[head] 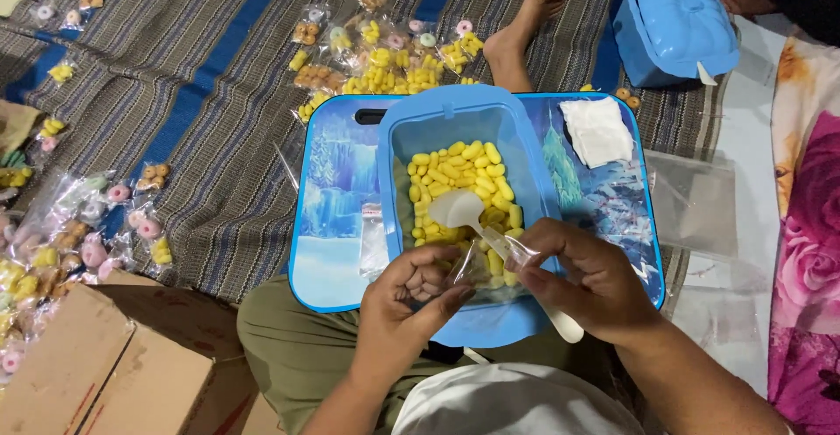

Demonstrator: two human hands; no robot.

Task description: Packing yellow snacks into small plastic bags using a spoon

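Two hands over blue tub (398,150) of yellow puffs (455,177). Small clear bag (477,264) pinched at mouth by left hand (402,304); spoon (459,210) handle clasped by right hand (591,282). Bag judged light, flimsy, slippery: best held at rim. Puffs judged brittle, easily crushed.

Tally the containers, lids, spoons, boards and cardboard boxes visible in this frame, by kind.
Blue open tub of yellow snacks: 1
Blue lidded box: 1
White plastic spoon, held in the right hand: 1
Blue picture board on the lap: 1
Cardboard box: 1
Clear small bag at the left hand: 1
Total: 6
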